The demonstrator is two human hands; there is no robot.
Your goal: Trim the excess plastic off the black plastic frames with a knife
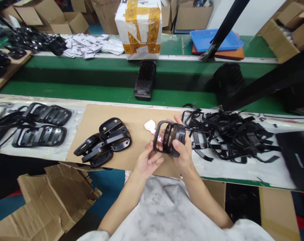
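My right hand (184,152) grips a black plastic bracket (170,139) with a looped front and slotted back, held tilted above the cardboard sheet (134,115). The fingers of my left hand (148,160) are closed on the lower left corner of its loop. A crumpled white scrap (150,126) with pink marks lies just behind the bracket, partly hidden by it. To the left, several similar black brackets (119,135) lie in a loose heap on the cardboard. A tangled pile of black straps (229,135) is right of my right hand.
More black brackets (43,135) lie on the left of the bench. Beyond, a black ribbed part (145,80) rests on the green conveyor (91,85). A taped white box (139,30), white packets (83,45) and a blue tray (217,38) stand behind. A dark post (227,23) rises at right.
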